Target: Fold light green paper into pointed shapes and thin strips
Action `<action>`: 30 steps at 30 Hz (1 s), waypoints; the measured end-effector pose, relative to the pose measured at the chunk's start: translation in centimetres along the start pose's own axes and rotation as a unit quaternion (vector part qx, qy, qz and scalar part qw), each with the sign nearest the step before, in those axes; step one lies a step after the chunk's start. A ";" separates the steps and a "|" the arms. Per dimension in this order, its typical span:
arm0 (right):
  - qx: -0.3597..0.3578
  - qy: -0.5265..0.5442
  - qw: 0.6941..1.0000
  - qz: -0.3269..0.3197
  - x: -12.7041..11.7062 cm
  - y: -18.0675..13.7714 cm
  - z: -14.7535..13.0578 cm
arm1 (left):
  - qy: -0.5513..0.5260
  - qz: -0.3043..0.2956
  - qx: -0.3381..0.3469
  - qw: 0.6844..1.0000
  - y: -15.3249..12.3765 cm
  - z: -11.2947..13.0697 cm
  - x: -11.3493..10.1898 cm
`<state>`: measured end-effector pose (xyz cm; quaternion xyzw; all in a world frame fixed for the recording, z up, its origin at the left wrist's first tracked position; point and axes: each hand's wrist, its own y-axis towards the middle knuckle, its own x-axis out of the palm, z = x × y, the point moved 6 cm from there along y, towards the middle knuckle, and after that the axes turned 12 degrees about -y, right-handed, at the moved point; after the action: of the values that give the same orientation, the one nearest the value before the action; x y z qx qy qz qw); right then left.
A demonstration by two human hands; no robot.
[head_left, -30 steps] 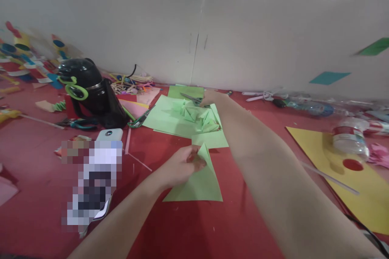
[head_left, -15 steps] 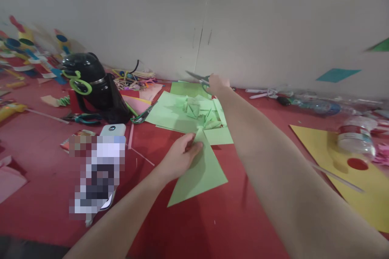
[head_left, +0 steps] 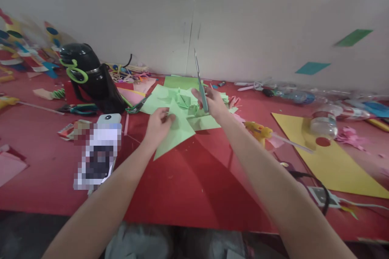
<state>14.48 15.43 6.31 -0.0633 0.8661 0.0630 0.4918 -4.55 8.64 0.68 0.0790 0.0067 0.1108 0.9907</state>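
Observation:
My left hand (head_left: pixel 158 123) pinches the top of a light green paper triangle (head_left: pixel 174 137), which lies tilted on the red table (head_left: pixel 194 186). My right hand (head_left: pixel 211 103) is closed round a pair of scissors (head_left: pixel 199 79), blades pointing up, just right of the triangle. Behind both hands lies a pile of green sheets and folded green pieces (head_left: pixel 179 99).
A black helmet-like object (head_left: pixel 88 77) and craft sticks (head_left: pixel 127 75) sit at the back left. A phone (head_left: pixel 99 149) lies left of my left arm. A yellow sheet (head_left: pixel 328 158), a plastic bottle (head_left: pixel 325 123), a yellow glue gun (head_left: pixel 259 129) and a cable are on the right. White board walls stand behind.
My right hand has picked the scissors up from the far green sheets and drawn them back toward me, blades now upright. My left hand kept the triangle, which has turned slightly.

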 end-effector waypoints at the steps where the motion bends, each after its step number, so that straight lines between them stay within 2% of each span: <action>1: -0.002 0.092 0.995 -0.025 0.7 -1.6 0.2 | 0.009 0.021 0.028 0.999 0.3 0.4 -0.5; 4: 0.027 0.219 0.970 -0.103 3.1 -5.2 1.3 | 0.018 0.036 0.088 0.995 0.7 1.2 -1.2; 6: -0.001 0.305 0.946 -0.107 4.2 -6.2 1.4 | 0.012 0.036 0.108 0.993 0.9 1.3 -1.2; 9: -0.002 0.399 0.916 -0.048 4.8 -6.3 1.7 | -0.011 0.006 0.113 0.994 1.2 0.9 -0.4; 12: 0.012 0.429 0.903 -0.016 5.0 -6.0 1.9 | -0.057 -0.015 0.087 0.994 1.2 0.3 0.2; 15: 0.005 0.439 0.898 0.013 4.7 -5.7 2.2 | -0.119 -0.047 0.013 0.992 1.0 -0.4 0.7; 17: 0.002 0.441 0.896 0.052 4.2 -5.6 2.6 | -0.134 -0.094 -0.036 0.986 0.7 -0.7 1.3; 19: 0.005 0.424 0.901 0.091 3.5 -5.7 3.1 | -0.108 -0.142 -0.059 0.982 0.3 -0.7 1.7; 21: 0.012 0.396 0.913 0.101 2.8 -5.8 3.5 | -0.059 -0.158 -0.057 0.984 0.2 -0.5 1.7; 22: 0.016 0.386 0.918 0.092 2.5 -6.0 3.6 | -0.031 -0.147 -0.043 0.988 0.3 -0.3 1.5; 24: 0.022 0.370 0.928 0.034 2.2 -6.5 3.5 | 0.034 -0.095 0.019 0.995 0.7 0.6 0.6; 26: 0.019 0.332 0.940 -0.073 2.6 -7.3 3.2 | 0.101 -0.031 0.097 0.990 0.9 1.6 -0.5; 30: 0.001 0.285 0.945 -0.162 3.0 -9.1 3.5 | 0.132 0.018 0.139 0.981 1.6 2.0 -1.7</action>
<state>17.44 6.92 1.57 -0.2176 0.9483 -0.0388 0.2276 -6.48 9.50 2.86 0.2003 0.1513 0.1358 0.9584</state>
